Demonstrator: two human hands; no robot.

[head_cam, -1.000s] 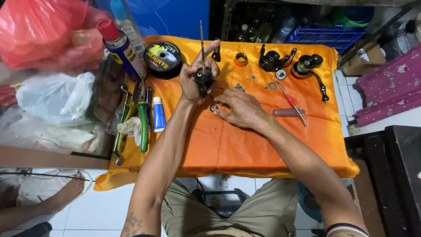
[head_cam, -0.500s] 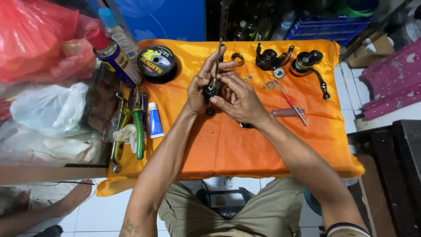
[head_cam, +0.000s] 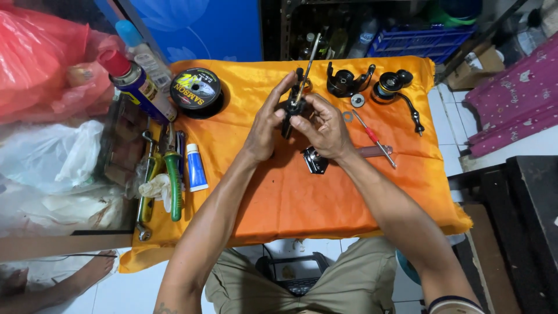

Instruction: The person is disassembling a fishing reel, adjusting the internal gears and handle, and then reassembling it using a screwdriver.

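Reel body (head_cam: 292, 109), black with a thin metal shaft sticking up, is held above the middle of the orange-covered desk (head_cam: 279, 197). Left hand (head_cam: 266, 125) cradles it from the left, fingers curled and pinching its side. Right hand (head_cam: 325, 125) closes on it from the right, fingertips pressed to the part. Steady support while the fingertips work seems wise, with both forearms angled inward. A black side plate (head_cam: 315, 160) lies just below; a red-handled screwdriver (head_cam: 375, 138) and line spool (head_cam: 196, 90) lie nearby.
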